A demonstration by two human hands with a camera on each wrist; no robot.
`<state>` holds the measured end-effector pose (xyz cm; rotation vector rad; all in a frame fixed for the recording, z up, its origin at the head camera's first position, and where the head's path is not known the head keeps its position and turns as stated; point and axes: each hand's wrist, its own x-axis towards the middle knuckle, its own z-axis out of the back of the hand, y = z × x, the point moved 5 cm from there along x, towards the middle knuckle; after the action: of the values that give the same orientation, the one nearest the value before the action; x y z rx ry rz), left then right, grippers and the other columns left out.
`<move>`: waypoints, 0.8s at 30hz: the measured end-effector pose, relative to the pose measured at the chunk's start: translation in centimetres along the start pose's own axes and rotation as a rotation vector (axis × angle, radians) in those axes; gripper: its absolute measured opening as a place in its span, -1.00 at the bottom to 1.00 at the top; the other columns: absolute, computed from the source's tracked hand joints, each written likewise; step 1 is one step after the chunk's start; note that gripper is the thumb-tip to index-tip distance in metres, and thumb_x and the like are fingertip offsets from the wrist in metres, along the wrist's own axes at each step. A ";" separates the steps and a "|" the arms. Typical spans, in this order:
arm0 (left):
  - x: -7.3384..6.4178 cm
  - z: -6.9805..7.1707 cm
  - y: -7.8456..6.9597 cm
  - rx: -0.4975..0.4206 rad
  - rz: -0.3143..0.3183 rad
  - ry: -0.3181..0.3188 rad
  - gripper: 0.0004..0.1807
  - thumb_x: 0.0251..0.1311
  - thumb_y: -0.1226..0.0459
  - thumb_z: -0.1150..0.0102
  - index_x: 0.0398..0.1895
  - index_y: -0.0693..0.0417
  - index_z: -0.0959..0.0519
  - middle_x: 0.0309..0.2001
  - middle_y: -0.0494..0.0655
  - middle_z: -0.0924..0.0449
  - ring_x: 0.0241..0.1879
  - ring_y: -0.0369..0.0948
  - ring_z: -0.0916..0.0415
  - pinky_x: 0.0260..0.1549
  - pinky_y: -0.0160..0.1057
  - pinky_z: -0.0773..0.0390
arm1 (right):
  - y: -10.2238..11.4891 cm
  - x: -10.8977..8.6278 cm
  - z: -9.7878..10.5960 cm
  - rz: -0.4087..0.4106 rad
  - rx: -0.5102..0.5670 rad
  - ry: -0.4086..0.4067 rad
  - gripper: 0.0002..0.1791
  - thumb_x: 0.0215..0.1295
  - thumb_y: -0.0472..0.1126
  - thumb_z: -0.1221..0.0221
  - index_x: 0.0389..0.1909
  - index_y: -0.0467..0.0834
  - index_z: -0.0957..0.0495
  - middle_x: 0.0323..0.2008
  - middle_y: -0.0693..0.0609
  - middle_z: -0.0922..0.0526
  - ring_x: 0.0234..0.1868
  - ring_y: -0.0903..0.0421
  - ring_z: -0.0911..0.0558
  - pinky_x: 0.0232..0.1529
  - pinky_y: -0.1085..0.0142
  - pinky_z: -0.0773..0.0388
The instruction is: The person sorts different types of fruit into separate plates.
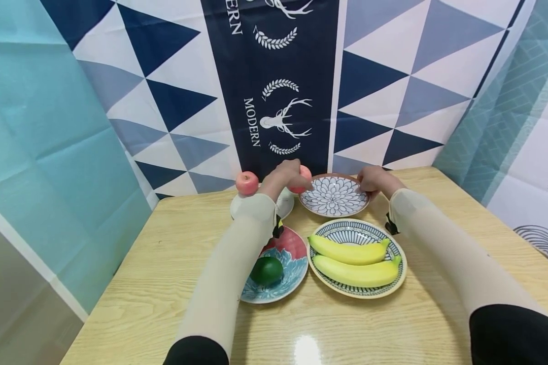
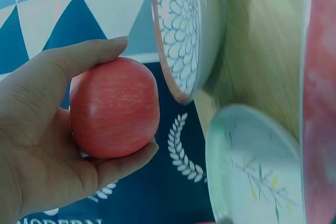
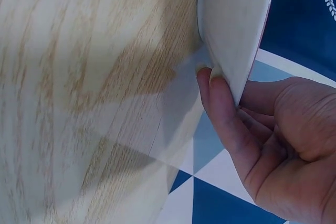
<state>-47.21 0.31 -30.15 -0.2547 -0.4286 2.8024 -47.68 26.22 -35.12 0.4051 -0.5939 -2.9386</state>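
My left hand [image 1: 283, 178] holds a red apple [image 2: 115, 107], with the thumb on one side and fingers on the other in the left wrist view. It is above the back of the table, between a small white plate [image 1: 285, 205] and a brown-rimmed plate with a petal pattern [image 1: 333, 196]. My right hand [image 1: 379, 181] pinches the right rim of that patterned plate; in the right wrist view, fingertips [image 3: 221, 90] press its pale underside. Whether its base is off the table cannot be told. Another apple [image 1: 247, 183] sits by the white plate's back edge.
Closer to me, a blue and red plate [image 1: 294, 276] bears a dark green avocado-like fruit [image 1: 267, 270], partly behind my left forearm. Beside it, a striped-rim plate [image 1: 402, 268] carries two bananas [image 1: 356, 271]. A patterned cloth backdrop [image 1: 178, 91] rises behind the wooden table [image 1: 155, 263].
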 end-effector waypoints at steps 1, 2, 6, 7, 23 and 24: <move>-0.4 0.0 -0.5 -0.006 0.011 0.003 -0.13 0.08 -0.15 -0.52 0.39 0.02 -0.43 0.20 -0.07 -0.56 0.14 -0.11 -0.53 0.14 -0.05 -0.56 | 0.0 0.0 0.0 0.001 0.004 -0.001 -0.67 0.43 -0.32 -0.28 0.05 -0.50 -0.59 -0.30 -0.28 -0.68 -0.61 0.13 -0.71 -0.48 0.28 -0.69; -0.8 0.0 -1.0 -0.003 0.009 0.001 -0.16 0.09 -0.15 -0.52 0.37 0.00 -0.44 0.19 -0.08 -0.56 0.13 -0.13 -0.53 0.14 -0.06 -0.56 | 0.0 0.0 0.1 0.004 0.002 -0.002 -0.67 0.43 -0.32 -0.28 0.05 -0.50 -0.59 -0.30 -0.28 -0.68 -0.61 0.13 -0.71 -0.48 0.28 -0.69; -1.4 -0.5 -2.8 0.013 -0.021 0.014 -0.17 0.14 -0.13 -0.50 0.38 0.02 -0.42 0.20 -0.08 -0.54 0.14 -0.14 -0.49 0.17 -0.08 -0.55 | -0.2 0.0 0.1 0.003 -0.006 -0.002 -0.68 0.43 -0.30 -0.29 0.04 -0.49 -0.59 -0.29 -0.28 -0.69 -0.60 0.13 -0.71 -0.48 0.29 -0.69; -1.4 -0.7 -3.1 0.013 -0.032 0.015 -0.16 0.14 -0.13 -0.50 0.39 0.04 -0.42 0.21 -0.07 -0.54 0.14 -0.13 -0.49 0.17 -0.08 -0.55 | -0.2 0.1 0.0 0.001 -0.008 -0.001 -0.67 0.44 -0.30 -0.29 0.04 -0.48 -0.59 -0.28 -0.27 -0.68 -0.60 0.13 -0.71 -0.48 0.29 -0.69; 1.4 -4.1 -5.9 -0.011 -0.053 -0.006 -0.21 0.13 -0.12 -0.50 0.34 0.01 -0.43 0.13 -0.08 -0.56 0.07 -0.16 -0.51 0.14 -0.10 -0.57 | -0.4 -0.2 -0.2 0.009 0.040 -0.003 -0.67 0.42 -0.34 -0.28 0.06 -0.50 -0.60 -0.30 -0.27 -0.68 -0.59 0.14 -0.72 -0.48 0.29 -0.69; 1.6 -4.1 -6.0 -0.010 -0.058 -0.016 -0.22 0.13 -0.12 -0.50 0.33 0.01 -0.43 0.13 -0.08 -0.56 0.06 -0.16 -0.51 0.13 -0.11 -0.57 | -0.4 -0.1 -0.1 0.008 0.033 -0.003 -0.69 0.42 -0.34 -0.28 0.05 -0.49 -0.60 -0.30 -0.27 -0.69 -0.59 0.14 -0.72 -0.48 0.30 -0.69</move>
<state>-46.28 7.38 -32.34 -0.2183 -0.4464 2.7486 -47.57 26.60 -35.35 0.4002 -0.6435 -2.9263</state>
